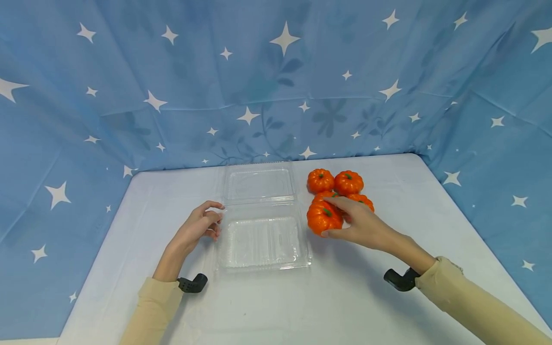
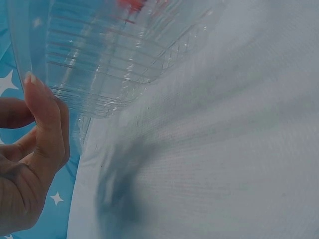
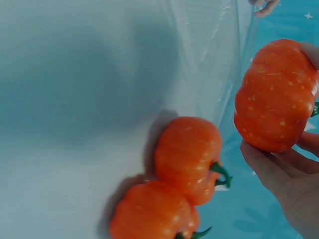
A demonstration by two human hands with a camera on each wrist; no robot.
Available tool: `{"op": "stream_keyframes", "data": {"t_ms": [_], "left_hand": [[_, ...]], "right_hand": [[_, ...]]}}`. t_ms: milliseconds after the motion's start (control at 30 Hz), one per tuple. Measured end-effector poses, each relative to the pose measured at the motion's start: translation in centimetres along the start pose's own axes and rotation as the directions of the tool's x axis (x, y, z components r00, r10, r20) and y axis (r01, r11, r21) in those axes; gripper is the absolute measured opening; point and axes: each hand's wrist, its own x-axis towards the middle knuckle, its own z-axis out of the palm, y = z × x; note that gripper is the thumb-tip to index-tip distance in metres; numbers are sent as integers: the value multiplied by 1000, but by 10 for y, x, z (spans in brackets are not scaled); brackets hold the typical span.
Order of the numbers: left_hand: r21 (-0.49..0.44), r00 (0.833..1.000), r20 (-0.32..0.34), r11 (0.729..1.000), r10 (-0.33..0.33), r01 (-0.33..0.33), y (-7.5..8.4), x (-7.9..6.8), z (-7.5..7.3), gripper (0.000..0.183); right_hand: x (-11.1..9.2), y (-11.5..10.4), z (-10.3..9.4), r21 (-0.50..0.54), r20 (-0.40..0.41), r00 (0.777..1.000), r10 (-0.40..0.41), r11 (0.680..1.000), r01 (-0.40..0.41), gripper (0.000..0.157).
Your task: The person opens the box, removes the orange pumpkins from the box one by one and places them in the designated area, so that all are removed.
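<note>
In the head view my right hand (image 1: 360, 225) grips a small orange toy pumpkin (image 1: 323, 218) with a green stem, fingers on its far side and thumb on its near side. The right wrist view shows this pumpkin (image 3: 276, 97) raised off the table. My left hand (image 1: 200, 225) is at the left edge of a clear plastic clamshell box (image 1: 263, 266), fingers loosely bent. A fingertip appears to touch the box's rim (image 2: 25, 64) in the left wrist view. The box lies open, its lid (image 1: 260, 167) folded back toward the curtain.
Several more toy pumpkins are clustered right of the box, including a back left one (image 1: 320, 181) and a back right one (image 1: 349, 182); others are partly covered by my right hand. A blue starry curtain (image 1: 194, 86) hangs behind the white table (image 1: 258, 306).
</note>
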Motion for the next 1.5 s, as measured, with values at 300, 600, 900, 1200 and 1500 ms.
{"op": "stream_keyframes", "data": {"t_ms": [300, 600, 900, 1200, 1500], "left_hand": [[6, 1000, -10, 1000, -11, 11, -2, 2, 1, 42], [16, 1000, -20, 1000, -16, 16, -1, 1, 2, 42], [25, 1000, -13, 1000, -12, 12, -2, 1, 1, 43], [23, 1000, -25, 1000, -18, 19, -1, -1, 2, 44], [46, 998, -51, 999, -21, 24, -2, 0, 2, 43]], "right_hand": [[-14, 18, 4, -32, -23, 997, 68, 997, -68, 75], [-24, 28, 8, -85, -26, 998, 66, 994, -68, 75], [-25, 42, 14, -150, -17, 993, 116, 982, -117, 78], [-24, 45, 17, -222, -13, 992, 129, 966, -129, 79], [-25, 47, 17, -232, 16, 987, 157, 961, -149, 83]]}}
